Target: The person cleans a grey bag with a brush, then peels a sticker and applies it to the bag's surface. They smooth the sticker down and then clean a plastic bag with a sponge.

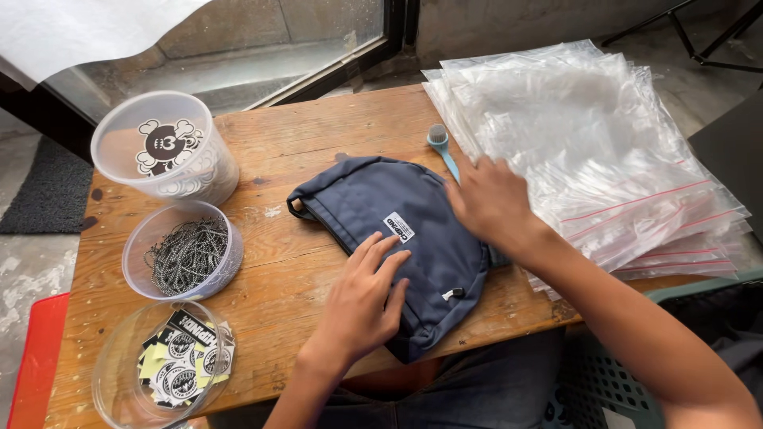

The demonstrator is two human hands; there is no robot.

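A dark blue fabric bag (373, 202) with a small white label lies flat in the middle of the wooden table (318, 131). My left hand (364, 298) rests palm down on the bag's near part, fingers spread. At the bag's right edge, my right hand (489, 199) lies flat where the bag meets a stack of clear zip bags (588, 135). A light blue brush (441, 147) pokes out from under my right hand, bristle head pointing away.
Three clear round tubs stand along the table's left side: one with a cartoon sticker (167, 147), one holding ball chains (184, 250), one holding stickers and cards (163, 365). A window frame runs behind the table. A green crate (604, 381) sits below right.
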